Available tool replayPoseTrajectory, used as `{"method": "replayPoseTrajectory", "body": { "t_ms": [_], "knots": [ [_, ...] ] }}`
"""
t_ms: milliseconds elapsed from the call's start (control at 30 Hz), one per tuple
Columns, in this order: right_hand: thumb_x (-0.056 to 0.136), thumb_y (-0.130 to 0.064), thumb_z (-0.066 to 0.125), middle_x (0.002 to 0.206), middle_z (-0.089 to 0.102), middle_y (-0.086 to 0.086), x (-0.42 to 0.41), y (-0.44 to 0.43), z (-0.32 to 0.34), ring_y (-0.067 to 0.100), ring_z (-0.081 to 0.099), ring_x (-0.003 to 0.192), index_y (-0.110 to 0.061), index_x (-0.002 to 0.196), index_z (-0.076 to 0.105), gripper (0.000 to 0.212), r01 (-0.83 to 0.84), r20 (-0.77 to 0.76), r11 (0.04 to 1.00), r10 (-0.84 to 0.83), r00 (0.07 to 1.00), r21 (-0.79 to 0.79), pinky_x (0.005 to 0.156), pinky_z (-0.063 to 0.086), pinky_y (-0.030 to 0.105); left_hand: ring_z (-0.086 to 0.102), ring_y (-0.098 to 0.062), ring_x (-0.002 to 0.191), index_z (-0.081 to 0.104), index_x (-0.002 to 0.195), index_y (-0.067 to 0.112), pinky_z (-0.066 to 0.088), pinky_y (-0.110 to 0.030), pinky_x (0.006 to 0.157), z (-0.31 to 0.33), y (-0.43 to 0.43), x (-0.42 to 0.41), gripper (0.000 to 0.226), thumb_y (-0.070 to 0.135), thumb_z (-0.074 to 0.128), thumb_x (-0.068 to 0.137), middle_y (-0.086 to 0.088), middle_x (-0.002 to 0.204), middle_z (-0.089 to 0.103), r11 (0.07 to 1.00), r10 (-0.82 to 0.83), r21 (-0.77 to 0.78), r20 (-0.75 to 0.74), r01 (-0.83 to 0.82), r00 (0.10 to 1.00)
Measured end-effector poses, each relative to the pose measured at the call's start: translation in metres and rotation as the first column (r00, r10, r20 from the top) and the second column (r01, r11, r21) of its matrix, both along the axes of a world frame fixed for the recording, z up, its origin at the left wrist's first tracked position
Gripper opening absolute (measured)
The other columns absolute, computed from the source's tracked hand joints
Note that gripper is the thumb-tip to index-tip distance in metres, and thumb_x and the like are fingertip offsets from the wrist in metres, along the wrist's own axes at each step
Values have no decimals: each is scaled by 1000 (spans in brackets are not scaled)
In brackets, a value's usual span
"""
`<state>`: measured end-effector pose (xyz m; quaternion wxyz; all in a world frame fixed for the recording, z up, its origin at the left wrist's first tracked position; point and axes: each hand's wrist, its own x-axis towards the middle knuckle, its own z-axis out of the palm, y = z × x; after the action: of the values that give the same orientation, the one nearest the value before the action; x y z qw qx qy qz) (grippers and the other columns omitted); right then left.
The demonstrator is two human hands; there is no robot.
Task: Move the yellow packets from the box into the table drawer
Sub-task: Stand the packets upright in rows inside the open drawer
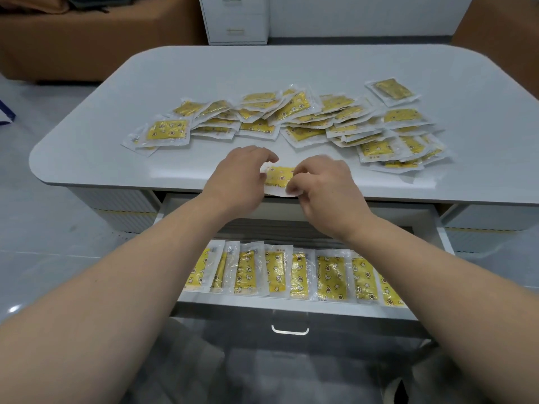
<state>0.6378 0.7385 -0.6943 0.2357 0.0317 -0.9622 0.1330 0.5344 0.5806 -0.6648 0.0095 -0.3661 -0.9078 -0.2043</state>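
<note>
Yellow star-printed packet in clear film [279,176], frame centre at the near edge of the pale grey bench [262,68], pinched by left grip [239,176] and right grip [323,188] above the open white drawer [291,304]; the slick film could slip and drop behind the filed row of packets [332,278].

The left hand [237,182] and right hand [328,193] hide the ends of the yellow packet [279,176] between them.

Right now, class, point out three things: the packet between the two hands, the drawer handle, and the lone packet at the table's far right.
held packet [279,176], head view, its yellow middle.
drawer handle [290,331], head view, its bottom bar.
lone packet [392,88], head view, its yellow centre.
</note>
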Motion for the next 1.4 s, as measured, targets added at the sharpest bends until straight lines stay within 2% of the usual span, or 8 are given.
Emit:
{"method": "replayPoseTrajectory", "body": {
  "t_ms": [233,333,500,633,800,1000,1133,1400],
  "knots": [
    [80,1,60,105,68,-2,-1,-6,9,17,61,89,-17,87,73,23,109,8,951,-112,994,-290,76,51,35,50,-17,126,55,139,25,41,-34,104,-1,-3,2,51,21,69,90,5,138,57,997,-70,16,47,69,996],
    [81,5,56,108,69,-9,0,-9,17,4,59,76,-20,78,70,29,170,121,770,-121,985,-614,67,46,17,47,-13,131,47,145,26,39,-33,107,0,-4,1,65,27,74,86,8,145,51,997,-56,50,93,52,994],
    [81,15,53,90,75,-2,-2,-9,26,10,72,88,-16,65,68,38,158,146,523,-64,987,-838,79,61,29,42,-11,137,31,154,33,40,-31,107,10,-6,0,102,37,89,70,11,154,40,995,-77,70,201,64,977],
    [77,25,51,82,74,7,-1,-13,26,20,72,85,-11,63,65,40,101,131,409,45,990,-907,79,62,36,59,-9,105,44,144,35,50,-24,85,21,-10,6,91,31,92,67,11,124,57,996,-85,60,339,69,937],
    [77,21,50,81,76,6,0,-19,21,29,73,88,-11,64,66,38,153,234,474,115,966,-867,81,62,44,69,-16,84,63,110,24,58,-27,67,31,-26,-4,36,15,82,80,3,97,70,994,70,-110,529,-14,846],
    [88,1,58,90,74,1,4,-26,18,14,72,89,-17,83,73,25,221,457,715,154,876,-664,84,60,35,73,-29,82,58,129,14,63,-36,63,-2,-64,-26,48,0,71,85,-9,106,62,741,339,-666,474,80,813],
    [90,-1,55,90,72,-5,8,-33,20,12,68,88,-21,87,72,26,182,522,773,215,826,-607,70,53,20,73,-33,88,53,139,10,63,-42,72,-22,-89,-41,59,-1,73,84,-16,117,63,643,433,-765,388,23,814],
    [92,-3,55,88,71,-6,8,-32,16,11,69,87,-23,89,71,25,184,548,815,185,816,-549,72,54,19,72,-29,94,38,152,14,61,-36,81,-58,-107,-41,74,5,72,88,-16,129,59,560,504,-828,313,-28,805]
  ]
}}
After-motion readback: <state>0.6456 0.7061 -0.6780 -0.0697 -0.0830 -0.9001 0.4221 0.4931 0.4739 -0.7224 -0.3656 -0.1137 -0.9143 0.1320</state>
